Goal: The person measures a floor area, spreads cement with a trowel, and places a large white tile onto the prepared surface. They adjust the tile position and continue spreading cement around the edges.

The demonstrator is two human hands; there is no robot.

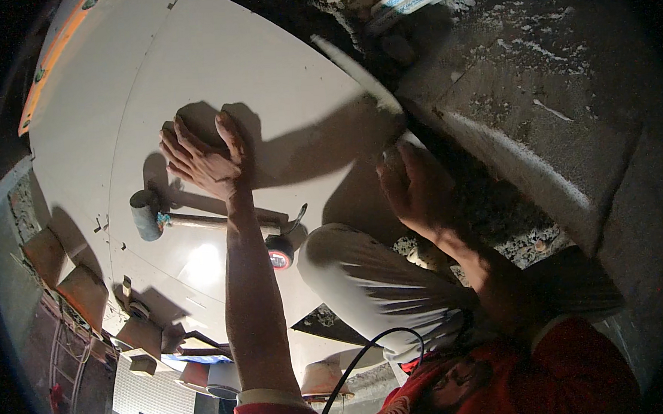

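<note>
My left hand [207,157] rests palm down on the large pale floor tile [279,75], its fingers spread and holding nothing. A rubber mallet [146,215] with a dark head and wooden handle lies on the tiles, partly behind my left forearm. Beside that forearm sits a round black tool with a red ring [279,253], perhaps a tape measure. My right hand [415,191] is in shadow at the tile's right edge, fingers bent together near a small pale patch. What they grip, if anything, is too dark to make out.
Rough rubble and a concrete slab [522,122] border the tile on the right. An orange level [50,68] lies at the upper left. Small spacers [101,223] stand in a tile joint. Several blocks [81,295] and a white perforated sheet [154,400] are at lower left.
</note>
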